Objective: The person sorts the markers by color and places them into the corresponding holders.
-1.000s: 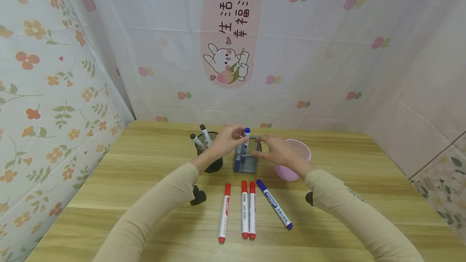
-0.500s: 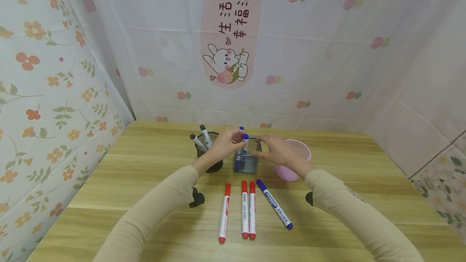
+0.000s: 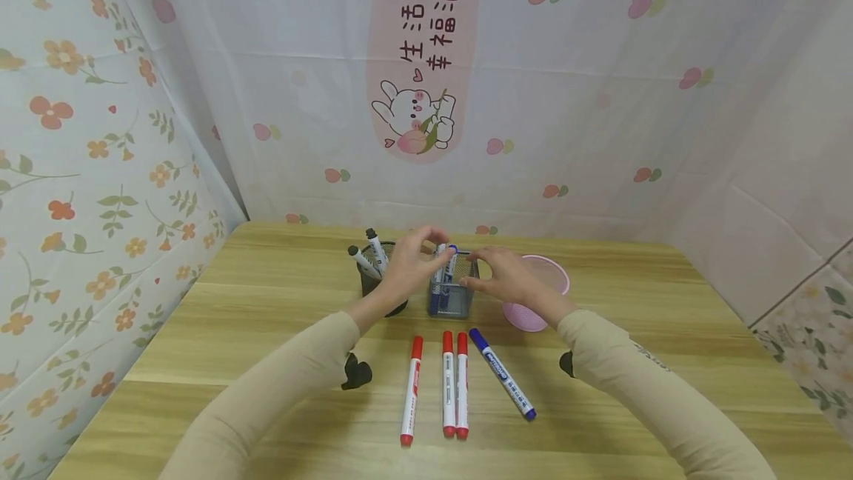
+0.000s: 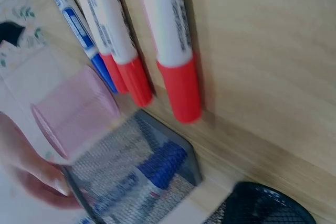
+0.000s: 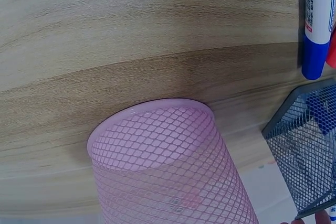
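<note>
My left hand (image 3: 413, 265) hovers at the upper left of a square grey mesh pen holder (image 3: 449, 308), thumb and fingers apart. Two blue-and-white whiteboard markers (image 4: 164, 163) lean inside that holder, blue ends at its bottom; one blue top end shows just by my left thumb. My right hand (image 3: 509, 272) holds the holder's right side at the rim, thumb in front, as the left wrist view also shows. Only fingertips of this hand appear at the bottom of the right wrist view. The left hand is out of sight in its own wrist view.
A round black mesh holder (image 3: 368, 286) with two black-capped markers (image 3: 378, 249) stands left of the grey one. To its right is a pink mesh holder (image 5: 173, 166). In front lie three red markers (image 3: 412, 391) and one blue marker (image 3: 503, 376).
The blue marker in my left hand went down into the grey holder, and the left fingers have since spread away from it. My right hand stays on the holder.
</note>
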Available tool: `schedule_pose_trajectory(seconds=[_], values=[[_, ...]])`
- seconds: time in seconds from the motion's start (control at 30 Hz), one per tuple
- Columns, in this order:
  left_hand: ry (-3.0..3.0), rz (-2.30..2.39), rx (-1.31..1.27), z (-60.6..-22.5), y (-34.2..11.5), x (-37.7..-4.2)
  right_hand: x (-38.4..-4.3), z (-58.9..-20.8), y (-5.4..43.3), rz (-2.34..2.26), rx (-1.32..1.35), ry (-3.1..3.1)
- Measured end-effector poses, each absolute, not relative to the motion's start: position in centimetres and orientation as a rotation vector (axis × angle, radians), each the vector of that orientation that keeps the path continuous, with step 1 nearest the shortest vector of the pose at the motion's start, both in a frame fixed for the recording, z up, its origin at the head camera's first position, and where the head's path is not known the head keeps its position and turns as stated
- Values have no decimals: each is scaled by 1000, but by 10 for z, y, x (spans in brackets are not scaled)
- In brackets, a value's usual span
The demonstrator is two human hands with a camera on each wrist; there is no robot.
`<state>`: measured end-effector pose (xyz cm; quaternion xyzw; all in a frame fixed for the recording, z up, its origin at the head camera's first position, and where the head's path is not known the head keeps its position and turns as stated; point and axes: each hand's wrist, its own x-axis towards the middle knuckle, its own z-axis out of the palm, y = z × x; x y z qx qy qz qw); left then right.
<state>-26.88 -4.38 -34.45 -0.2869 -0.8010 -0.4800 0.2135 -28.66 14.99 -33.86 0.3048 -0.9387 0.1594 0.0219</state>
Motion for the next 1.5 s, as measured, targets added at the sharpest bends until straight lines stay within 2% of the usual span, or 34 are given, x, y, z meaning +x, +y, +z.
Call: schedule_pose_trajectory(seconds=[0.33,0.63,0.9,1.5], values=[[-2156,-1145,-1181,-343,-27,-231,-287,-339,152,488,1002,-2845],[-2389,-549,-1541,-352,-11,-202,-288,-340,152,493,992,-2860],[-2383,-149,-1684,-368,7,-184,-287,-341,150,482,941,-2890],[-2300,294,-1852,-389,40,-161,-285,-340,149,460,892,-2933]])
